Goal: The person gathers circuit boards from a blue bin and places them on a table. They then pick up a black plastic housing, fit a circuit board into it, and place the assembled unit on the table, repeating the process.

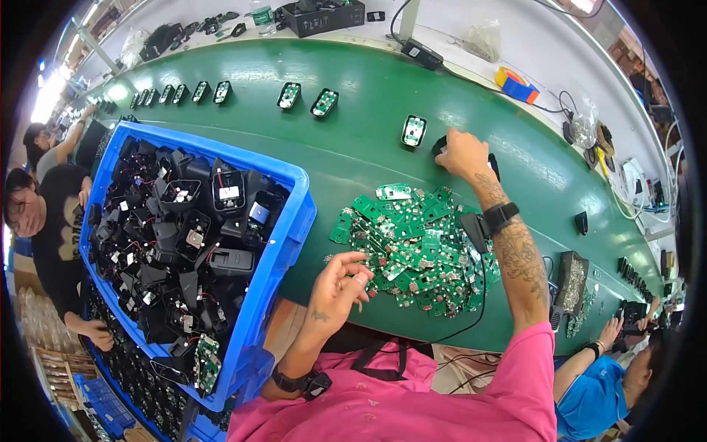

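My right hand [465, 156] reaches over the green bench, its fingers curled down on a black plastic housing [440, 146]; the hand hides most of it. Just left of it stands an open black housing with a green circuit board [414, 131] inside. My left hand [337, 293] hovers at the near left edge of a heap of green circuit boards [412, 247]. Its fingers are loosely bent and apart, with nothing visible in them. Left of that hand is a blue crate [298, 202] full of black housings [232, 261] with thin wires; a circuit board [208, 361] lies at its near corner.
Several board-filled housings [222, 92] stand in a row along the green bench [353, 88]. Tape rolls [518, 85], a cable adapter [422, 54] and a bottle [263, 18] sit at the back. A cable hangs from my right wrist. Co-workers sit at left and right [600, 390].
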A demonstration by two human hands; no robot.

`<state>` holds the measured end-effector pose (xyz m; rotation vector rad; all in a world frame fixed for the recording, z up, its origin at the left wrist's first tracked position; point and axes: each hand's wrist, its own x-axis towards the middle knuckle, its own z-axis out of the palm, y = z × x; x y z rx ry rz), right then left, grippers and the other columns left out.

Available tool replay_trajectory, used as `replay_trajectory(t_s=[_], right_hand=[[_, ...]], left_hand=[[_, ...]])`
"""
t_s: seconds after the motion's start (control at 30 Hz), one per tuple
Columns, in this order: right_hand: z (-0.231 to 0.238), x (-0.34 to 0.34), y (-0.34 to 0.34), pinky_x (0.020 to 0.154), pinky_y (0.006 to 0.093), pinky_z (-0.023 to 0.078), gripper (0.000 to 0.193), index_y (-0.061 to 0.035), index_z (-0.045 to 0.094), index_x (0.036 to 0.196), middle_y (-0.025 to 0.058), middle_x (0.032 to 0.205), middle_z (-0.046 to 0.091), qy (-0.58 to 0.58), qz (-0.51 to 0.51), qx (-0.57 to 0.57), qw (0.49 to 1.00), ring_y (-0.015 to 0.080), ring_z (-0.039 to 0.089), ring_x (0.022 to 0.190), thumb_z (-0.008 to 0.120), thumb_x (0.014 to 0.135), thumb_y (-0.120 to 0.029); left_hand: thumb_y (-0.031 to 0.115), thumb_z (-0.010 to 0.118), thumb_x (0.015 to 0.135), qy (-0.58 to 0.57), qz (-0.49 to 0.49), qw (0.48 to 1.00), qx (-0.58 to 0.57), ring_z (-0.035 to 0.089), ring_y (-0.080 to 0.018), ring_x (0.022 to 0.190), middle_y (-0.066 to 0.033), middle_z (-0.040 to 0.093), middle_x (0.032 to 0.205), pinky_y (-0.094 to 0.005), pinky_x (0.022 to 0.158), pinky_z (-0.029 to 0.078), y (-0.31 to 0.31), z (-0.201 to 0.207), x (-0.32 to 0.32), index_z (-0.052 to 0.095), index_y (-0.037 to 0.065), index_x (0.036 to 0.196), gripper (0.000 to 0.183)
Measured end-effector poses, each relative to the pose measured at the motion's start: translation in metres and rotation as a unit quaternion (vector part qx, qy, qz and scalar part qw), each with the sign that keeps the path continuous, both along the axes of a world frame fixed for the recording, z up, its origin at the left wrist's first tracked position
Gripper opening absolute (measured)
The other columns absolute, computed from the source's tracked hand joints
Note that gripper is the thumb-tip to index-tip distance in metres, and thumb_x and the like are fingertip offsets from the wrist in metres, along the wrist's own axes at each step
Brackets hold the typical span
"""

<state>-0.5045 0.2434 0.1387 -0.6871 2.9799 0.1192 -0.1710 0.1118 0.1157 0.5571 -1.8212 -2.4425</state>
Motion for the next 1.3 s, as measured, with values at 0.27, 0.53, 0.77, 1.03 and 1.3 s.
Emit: replay_trajectory(t_s=[0.27, 0.53, 0.77, 1.03, 1.3], right_hand=[[0.067, 0.168, 0.021, 0.067, 0.0414, 0.053, 0.059, 0.0032, 0.057, 0.115, 0.0207, 0.083, 0.068, -0.219, 0.202, -0.259, 0.919, 0.0343, 0.068, 0.075, 0.079, 0.075, -0.034], [0.057, 0.216, 0.029, 0.057, 0.0433, 0.049, 0.037, 0.0040, 0.053, 0.118, 0.0187, 0.069, 0.064, -0.330, 0.226, -0.255, 0.880, 0.0345, 0.066, 0.066, 0.065, 0.089, -0.016], [0.042, 0.224, 0.000, 0.060, 0.0412, 0.049, 0.025, 0.0002, 0.062, 0.111, 0.0174, 0.072, 0.063, -0.292, 0.301, -0.249, 0.873, 0.0328, 0.064, 0.066, 0.064, 0.088, -0.011], [0.005, 0.250, -0.057, 0.075, 0.0357, 0.044, 0.077, 0.0093, 0.057, 0.118, 0.0116, 0.100, 0.052, -0.058, 0.468, -0.025, 0.882, 0.0257, 0.051, 0.097, 0.081, 0.064, -0.040], [-0.005, 0.253, -0.050, 0.074, 0.0355, 0.040, 0.047, 0.0053, 0.062, 0.108, 0.0081, 0.093, 0.054, 0.022, 0.522, -0.019, 0.852, 0.0239, 0.051, 0.092, 0.070, 0.078, -0.030]], left_hand=[[0.016, 0.087, 0.069, 0.128, 0.023, 0.949, -0.286, 0.063, -0.0255, 0.103, -0.0195, 0.034, 0.147, -0.0352, 0.085, 0.053, 0.036, 0.022, 0.000, 0.029, 0.003, 0.148, 0.098], [0.015, 0.086, 0.060, 0.129, 0.051, 0.930, -0.342, 0.063, -0.0266, 0.102, -0.0166, 0.057, 0.121, -0.0332, 0.079, 0.053, 0.022, 0.014, 0.013, 0.052, 0.001, 0.129, 0.078], [0.021, 0.086, 0.060, 0.049, 0.040, 0.932, -0.358, 0.061, -0.0265, 0.089, -0.0147, 0.059, 0.109, -0.0331, 0.075, 0.051, -0.002, 0.004, 0.058, 0.055, 0.001, 0.126, 0.075], [0.016, 0.081, 0.071, -0.054, -0.002, 0.993, -0.105, 0.057, -0.0166, 0.108, -0.0102, 0.058, 0.117, -0.0315, 0.095, 0.044, -0.012, -0.031, 0.115, 0.048, -0.007, 0.130, 0.071], [0.020, 0.072, 0.079, 0.009, 0.052, 0.998, 0.041, 0.054, -0.0156, 0.113, -0.0093, 0.054, 0.121, -0.0300, 0.099, 0.042, -0.022, -0.033, 0.117, 0.047, -0.005, 0.132, 0.064]])
